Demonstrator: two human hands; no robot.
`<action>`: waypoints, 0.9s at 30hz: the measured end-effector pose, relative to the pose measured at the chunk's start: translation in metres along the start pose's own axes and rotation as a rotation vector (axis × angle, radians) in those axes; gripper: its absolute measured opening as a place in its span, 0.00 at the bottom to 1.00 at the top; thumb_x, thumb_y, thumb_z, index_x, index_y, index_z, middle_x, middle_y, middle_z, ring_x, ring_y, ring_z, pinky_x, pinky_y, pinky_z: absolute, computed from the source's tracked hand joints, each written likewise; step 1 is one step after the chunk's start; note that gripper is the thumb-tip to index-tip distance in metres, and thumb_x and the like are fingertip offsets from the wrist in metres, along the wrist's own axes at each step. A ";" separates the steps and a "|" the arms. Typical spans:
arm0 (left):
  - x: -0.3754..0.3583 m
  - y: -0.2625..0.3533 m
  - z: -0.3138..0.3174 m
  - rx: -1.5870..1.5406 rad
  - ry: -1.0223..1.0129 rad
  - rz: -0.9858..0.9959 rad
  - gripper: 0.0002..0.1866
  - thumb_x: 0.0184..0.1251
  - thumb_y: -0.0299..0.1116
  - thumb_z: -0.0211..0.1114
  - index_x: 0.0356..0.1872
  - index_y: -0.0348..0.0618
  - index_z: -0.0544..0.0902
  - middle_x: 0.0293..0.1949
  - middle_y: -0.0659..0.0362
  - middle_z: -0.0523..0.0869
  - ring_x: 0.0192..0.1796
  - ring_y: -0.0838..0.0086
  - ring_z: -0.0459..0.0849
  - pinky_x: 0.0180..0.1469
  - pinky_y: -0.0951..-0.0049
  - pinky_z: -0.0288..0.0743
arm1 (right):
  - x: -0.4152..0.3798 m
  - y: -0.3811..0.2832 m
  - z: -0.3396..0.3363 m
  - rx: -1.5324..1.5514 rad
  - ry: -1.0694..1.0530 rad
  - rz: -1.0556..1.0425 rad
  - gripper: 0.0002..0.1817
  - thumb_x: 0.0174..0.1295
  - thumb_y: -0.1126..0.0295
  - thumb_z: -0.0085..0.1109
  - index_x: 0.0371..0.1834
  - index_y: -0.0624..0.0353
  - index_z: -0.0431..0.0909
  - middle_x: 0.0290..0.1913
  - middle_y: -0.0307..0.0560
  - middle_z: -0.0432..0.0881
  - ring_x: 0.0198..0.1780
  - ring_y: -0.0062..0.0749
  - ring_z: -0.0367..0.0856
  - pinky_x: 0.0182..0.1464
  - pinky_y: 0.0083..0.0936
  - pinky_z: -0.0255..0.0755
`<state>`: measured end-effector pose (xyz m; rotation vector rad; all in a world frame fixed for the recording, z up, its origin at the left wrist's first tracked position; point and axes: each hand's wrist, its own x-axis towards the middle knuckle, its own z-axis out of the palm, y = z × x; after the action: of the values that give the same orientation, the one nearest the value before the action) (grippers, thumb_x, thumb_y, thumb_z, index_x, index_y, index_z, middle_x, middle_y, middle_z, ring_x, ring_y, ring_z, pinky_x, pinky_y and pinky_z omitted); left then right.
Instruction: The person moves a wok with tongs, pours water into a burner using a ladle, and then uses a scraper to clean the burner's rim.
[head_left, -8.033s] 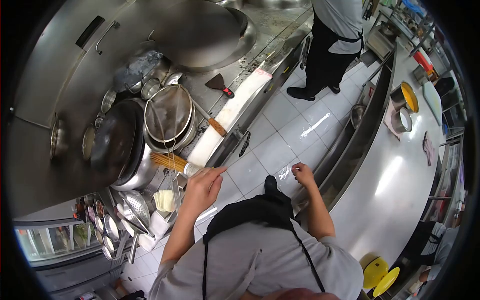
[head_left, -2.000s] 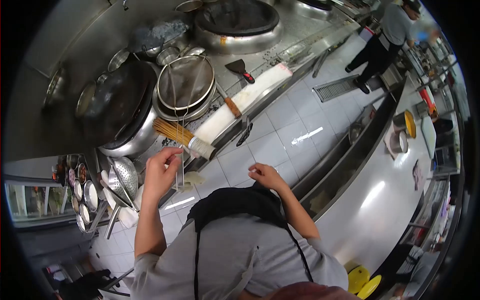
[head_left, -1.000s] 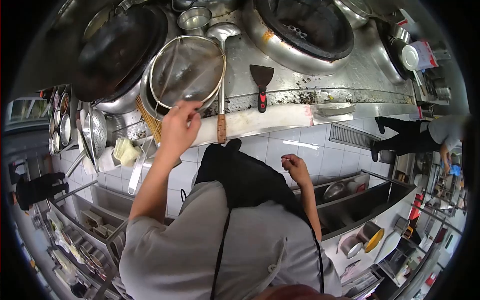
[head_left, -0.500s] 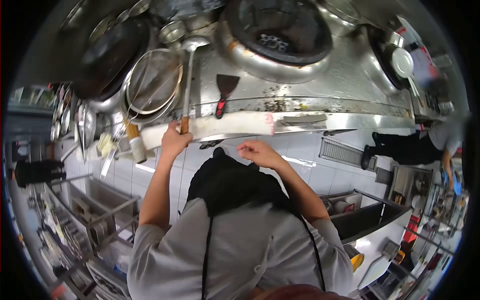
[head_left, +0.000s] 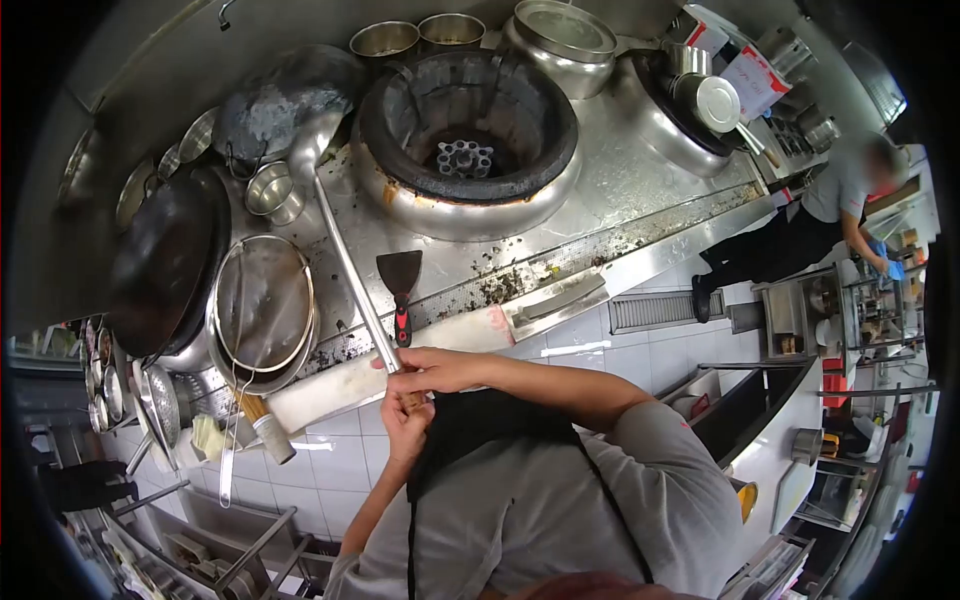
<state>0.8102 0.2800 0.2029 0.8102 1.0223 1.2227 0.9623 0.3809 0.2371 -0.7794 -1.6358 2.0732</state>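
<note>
A long metal ladle [head_left: 352,262] slants across the steel counter, its bowl lying near the wok burner [head_left: 465,210]. My left hand [head_left: 405,432] is closed around the wooden end of the handle. Just above it, my right hand [head_left: 438,370] is closed on the metal shaft where it meets the wood. Close by, a scraper [head_left: 400,285] with a wide dark blade and a red-and-black handle lies on the counter edge. To the left of the ladle, a round wire-rimmed strainer [head_left: 311,290] rests over a pot.
Dark woks [head_left: 165,270] lean at the left. A brush [head_left: 262,425] with a wooden handle hangs over the counter's front edge. Dark food scraps [head_left: 500,287] lie along the drain strip. At the right, another person [head_left: 800,220] holds a blue cloth. Lidded pots [head_left: 560,60] stand behind.
My right hand has come left onto the ladle shaft beside my left hand. The ladle now slants, its handle end nearer my body. The view has shifted, showing more of the stove.
</note>
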 end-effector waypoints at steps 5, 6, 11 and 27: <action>0.069 0.036 0.027 0.405 -0.412 0.274 0.17 0.60 0.33 0.72 0.47 0.36 0.82 0.38 0.59 0.82 0.40 0.75 0.80 0.42 0.73 0.75 | -0.014 -0.017 -0.037 0.208 0.396 -0.145 0.17 0.69 0.73 0.66 0.60 0.58 0.78 0.49 0.39 0.83 0.48 0.19 0.80 0.52 0.22 0.76; 0.080 0.050 0.038 0.528 -0.509 0.417 0.15 0.61 0.34 0.73 0.45 0.37 0.83 0.39 0.59 0.83 0.41 0.74 0.81 0.42 0.73 0.75 | -0.024 -0.028 -0.058 0.146 0.521 -0.199 0.20 0.68 0.74 0.67 0.62 0.56 0.77 0.50 0.40 0.83 0.46 0.19 0.82 0.50 0.24 0.78; 0.095 0.046 0.049 0.461 -0.301 0.312 0.11 0.65 0.31 0.72 0.43 0.36 0.83 0.41 0.58 0.84 0.43 0.74 0.81 0.47 0.73 0.77 | -0.113 -0.100 -0.163 0.239 0.717 -0.065 0.28 0.69 0.73 0.68 0.71 0.50 0.70 0.25 0.38 0.80 0.17 0.20 0.75 0.15 0.23 0.68; 0.042 -0.012 0.156 0.626 0.212 0.035 0.09 0.70 0.31 0.74 0.43 0.37 0.85 0.35 0.61 0.87 0.37 0.79 0.85 0.44 0.76 0.80 | -0.183 -0.145 -0.585 -0.854 1.423 0.112 0.23 0.56 0.70 0.66 0.56 0.67 0.79 0.41 0.62 0.89 0.38 0.51 0.91 0.43 0.43 0.85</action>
<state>0.9620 0.3245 0.2392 1.1955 1.6091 1.0351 1.4692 0.7462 0.3138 -1.9534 -1.3876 0.2856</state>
